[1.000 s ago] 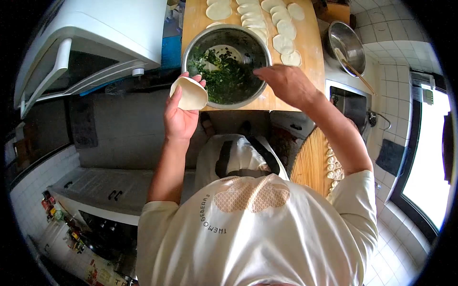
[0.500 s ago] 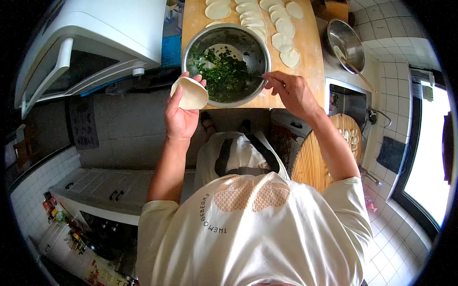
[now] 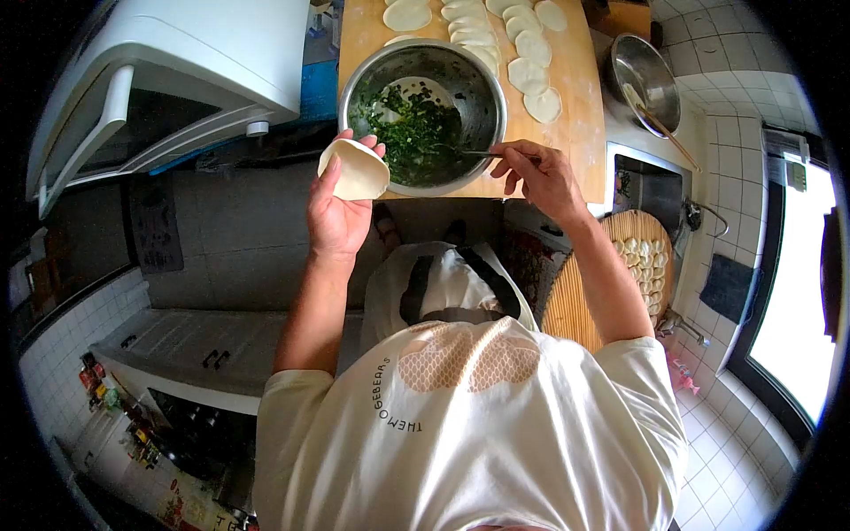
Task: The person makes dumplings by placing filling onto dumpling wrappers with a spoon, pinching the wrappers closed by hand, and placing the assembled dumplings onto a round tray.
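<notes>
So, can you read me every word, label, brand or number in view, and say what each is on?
"THEMOGEBEARS": curved dark lettering on the white short-sleeved T-shirt.
Too small and blurred to read: any labels on the small red and dark containers at the left.
Not legible: red and dark markings on the pale printed surface at the lower left.

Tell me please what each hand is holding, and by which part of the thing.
The left hand holds a dough wrapper at its edge, thumb on top, fingers behind. The right hand holds a thin utensil by its handle end.
</notes>
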Motion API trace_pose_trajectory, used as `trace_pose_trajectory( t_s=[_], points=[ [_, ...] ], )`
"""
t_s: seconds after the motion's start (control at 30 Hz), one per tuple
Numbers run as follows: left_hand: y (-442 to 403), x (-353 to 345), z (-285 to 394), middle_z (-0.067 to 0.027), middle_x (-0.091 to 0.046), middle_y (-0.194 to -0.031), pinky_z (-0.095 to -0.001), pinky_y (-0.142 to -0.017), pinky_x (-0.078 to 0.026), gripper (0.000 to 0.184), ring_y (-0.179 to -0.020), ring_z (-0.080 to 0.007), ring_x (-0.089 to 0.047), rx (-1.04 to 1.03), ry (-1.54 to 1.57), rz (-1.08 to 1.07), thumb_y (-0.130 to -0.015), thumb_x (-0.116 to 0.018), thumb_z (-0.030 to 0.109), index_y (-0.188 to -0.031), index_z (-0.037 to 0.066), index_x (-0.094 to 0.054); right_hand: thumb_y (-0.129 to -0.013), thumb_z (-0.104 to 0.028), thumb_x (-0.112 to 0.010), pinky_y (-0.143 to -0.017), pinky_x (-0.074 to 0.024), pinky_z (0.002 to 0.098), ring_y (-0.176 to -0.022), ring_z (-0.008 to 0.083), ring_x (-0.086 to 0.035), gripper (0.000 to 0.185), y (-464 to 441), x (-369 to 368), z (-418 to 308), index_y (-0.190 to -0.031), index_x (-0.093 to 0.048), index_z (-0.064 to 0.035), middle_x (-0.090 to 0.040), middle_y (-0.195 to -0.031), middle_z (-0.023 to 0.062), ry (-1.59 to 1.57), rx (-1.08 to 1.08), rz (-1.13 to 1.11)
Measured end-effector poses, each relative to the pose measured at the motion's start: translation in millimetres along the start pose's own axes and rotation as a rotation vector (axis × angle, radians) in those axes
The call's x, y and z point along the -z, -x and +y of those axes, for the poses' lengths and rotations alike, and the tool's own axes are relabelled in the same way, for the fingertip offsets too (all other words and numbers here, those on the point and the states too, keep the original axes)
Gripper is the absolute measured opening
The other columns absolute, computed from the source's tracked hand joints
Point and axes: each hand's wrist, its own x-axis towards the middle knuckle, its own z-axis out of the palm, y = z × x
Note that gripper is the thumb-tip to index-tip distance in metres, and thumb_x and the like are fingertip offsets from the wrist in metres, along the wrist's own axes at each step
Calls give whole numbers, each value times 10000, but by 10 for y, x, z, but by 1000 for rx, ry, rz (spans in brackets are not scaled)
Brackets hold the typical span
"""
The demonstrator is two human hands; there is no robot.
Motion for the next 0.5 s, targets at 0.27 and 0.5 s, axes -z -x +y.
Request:
trace_pose_trajectory(
  t_s=[0.27, 0.5],
  points=[
    [8, 23, -5, -195, -524, -1130, -388, -931, -400, 404, -1082, -304, -497, -10, 5, -7, -865, -491, 208, -1206, 4, -417, -913, -220, -454, -393, -366, 168, -549, 74, -558, 276, -36, -57, 130, -1032, -574, -1, -621, -764, 49, -174, -104, -65],
    [90, -67, 63, -202, -516, -1140, -391, -940, -392, 405, -1090, -307, -488, -30, 12, 5, -874, -477, 238, -1203, 7, -425, -910, -199, -449, -405, -362, 168, -545, 77, -541, 274, 18, -82, 139, -1072, -532, 5, -621, -799, 64, -557, -300, -11]
  ],
)
